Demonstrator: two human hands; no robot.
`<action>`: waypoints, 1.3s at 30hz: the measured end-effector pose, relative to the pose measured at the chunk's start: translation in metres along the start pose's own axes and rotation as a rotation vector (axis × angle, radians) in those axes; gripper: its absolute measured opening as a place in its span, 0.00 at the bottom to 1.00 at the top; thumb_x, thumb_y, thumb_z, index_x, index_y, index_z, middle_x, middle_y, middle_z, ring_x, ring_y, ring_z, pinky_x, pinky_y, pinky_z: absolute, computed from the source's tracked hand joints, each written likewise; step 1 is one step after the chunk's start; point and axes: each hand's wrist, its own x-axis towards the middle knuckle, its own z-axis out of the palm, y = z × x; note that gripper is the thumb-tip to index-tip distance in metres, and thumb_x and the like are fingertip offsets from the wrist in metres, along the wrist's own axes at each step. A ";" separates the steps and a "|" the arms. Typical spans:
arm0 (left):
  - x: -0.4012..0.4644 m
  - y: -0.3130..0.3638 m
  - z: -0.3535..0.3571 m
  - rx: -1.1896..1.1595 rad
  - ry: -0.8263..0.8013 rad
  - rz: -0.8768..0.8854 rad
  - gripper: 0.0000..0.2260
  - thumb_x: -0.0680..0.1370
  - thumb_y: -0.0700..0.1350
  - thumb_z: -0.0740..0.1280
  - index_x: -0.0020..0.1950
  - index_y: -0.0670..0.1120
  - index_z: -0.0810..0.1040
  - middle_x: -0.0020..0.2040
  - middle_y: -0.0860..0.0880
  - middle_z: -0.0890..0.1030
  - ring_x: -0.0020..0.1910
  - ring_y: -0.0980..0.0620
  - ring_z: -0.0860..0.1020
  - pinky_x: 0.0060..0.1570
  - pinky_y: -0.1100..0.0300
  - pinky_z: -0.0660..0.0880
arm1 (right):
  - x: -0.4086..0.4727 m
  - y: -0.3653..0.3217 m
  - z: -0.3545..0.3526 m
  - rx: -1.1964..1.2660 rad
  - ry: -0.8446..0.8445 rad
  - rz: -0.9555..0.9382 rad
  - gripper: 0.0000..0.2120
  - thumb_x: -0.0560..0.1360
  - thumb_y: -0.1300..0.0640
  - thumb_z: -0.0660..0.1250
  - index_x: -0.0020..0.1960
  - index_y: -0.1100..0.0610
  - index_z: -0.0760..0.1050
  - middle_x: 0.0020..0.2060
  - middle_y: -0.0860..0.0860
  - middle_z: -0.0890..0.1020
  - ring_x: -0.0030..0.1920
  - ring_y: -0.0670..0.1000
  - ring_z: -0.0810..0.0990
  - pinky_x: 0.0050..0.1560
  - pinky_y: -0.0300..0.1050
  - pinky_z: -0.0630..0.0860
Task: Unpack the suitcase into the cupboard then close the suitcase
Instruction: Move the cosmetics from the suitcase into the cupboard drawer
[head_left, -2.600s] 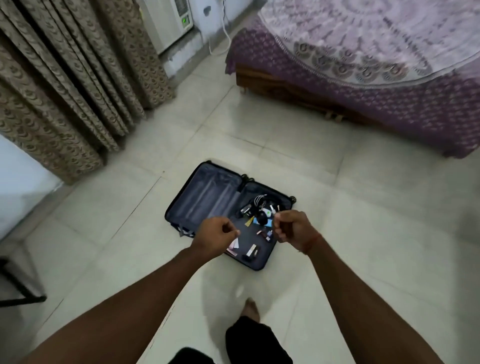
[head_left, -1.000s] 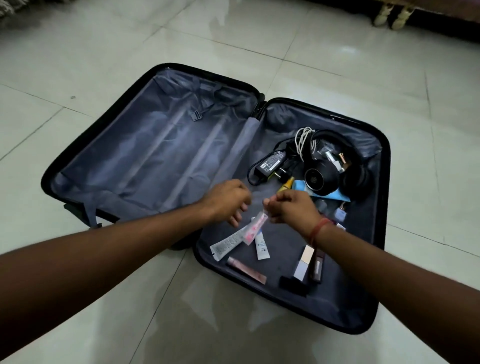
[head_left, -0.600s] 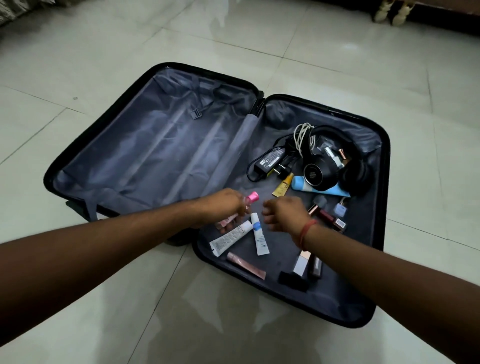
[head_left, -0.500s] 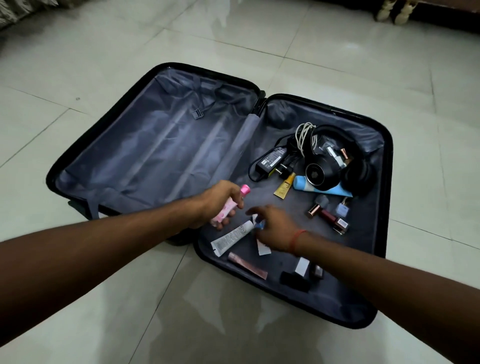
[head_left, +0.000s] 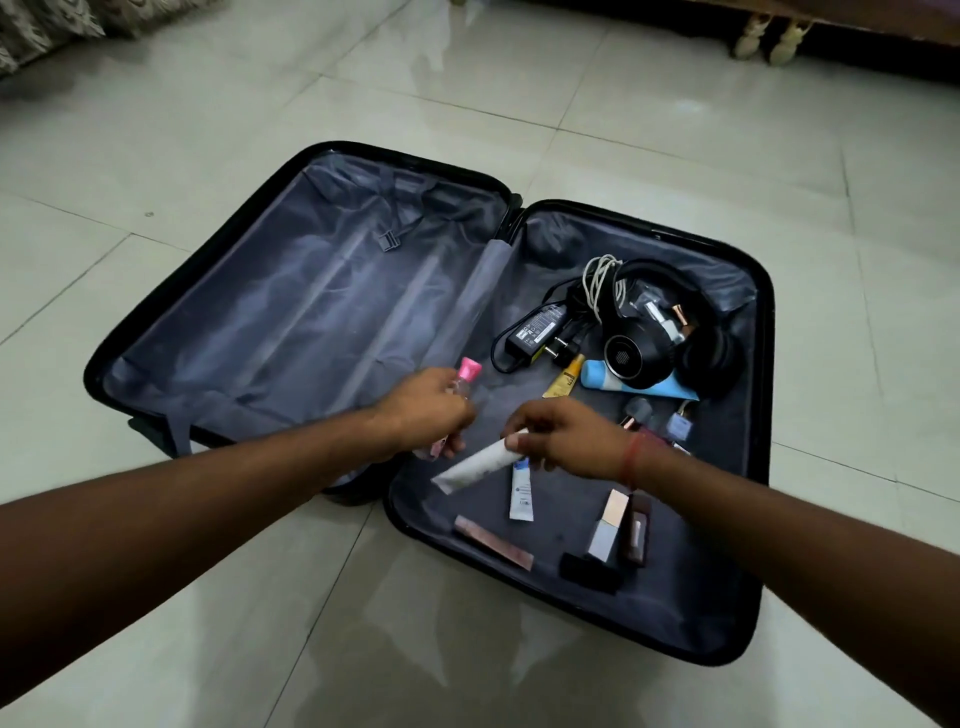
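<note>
A black suitcase lies open flat on the tiled floor. Its left half holds nothing but grey lining. My left hand is closed round a small pink-capped bottle above the hinge. My right hand grips the cap end of a white tube, lifted off the lining. Under it lies a smaller white-and-blue tube. The right half also holds black headphones, a charger with cables, a blue tube, a yellow tube and several lipsticks.
Pale glossy floor tiles surround the suitcase. Curtain hems hang at the top left. Carved wooden bed legs stand at the top right. A flat pink stick and a black cap lie near the suitcase's front rim.
I bent down from standing to the suitcase. My left hand took the pink-capped bottle. My right hand reached down, closed on the white tube and raised its cap end.
</note>
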 end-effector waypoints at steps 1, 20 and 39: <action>0.001 -0.001 0.001 0.010 0.007 0.000 0.05 0.73 0.35 0.61 0.41 0.44 0.71 0.27 0.43 0.78 0.25 0.47 0.75 0.29 0.59 0.71 | -0.002 -0.001 -0.008 0.052 -0.003 0.040 0.07 0.78 0.62 0.66 0.48 0.66 0.78 0.31 0.54 0.78 0.29 0.48 0.75 0.32 0.41 0.73; -0.007 -0.006 0.016 -0.324 -0.251 -0.069 0.02 0.76 0.36 0.68 0.44 0.38 0.78 0.35 0.44 0.83 0.33 0.49 0.82 0.36 0.58 0.80 | -0.014 0.027 -0.020 -0.228 0.442 -0.405 0.04 0.68 0.56 0.64 0.35 0.53 0.75 0.29 0.48 0.79 0.31 0.48 0.77 0.34 0.46 0.72; -0.008 -0.016 0.014 -0.449 -0.195 -0.095 0.05 0.76 0.35 0.69 0.44 0.42 0.74 0.33 0.44 0.79 0.34 0.46 0.82 0.34 0.52 0.80 | 0.001 0.023 0.040 -0.676 0.231 0.249 0.18 0.72 0.45 0.66 0.33 0.55 0.65 0.40 0.58 0.79 0.43 0.59 0.78 0.36 0.44 0.64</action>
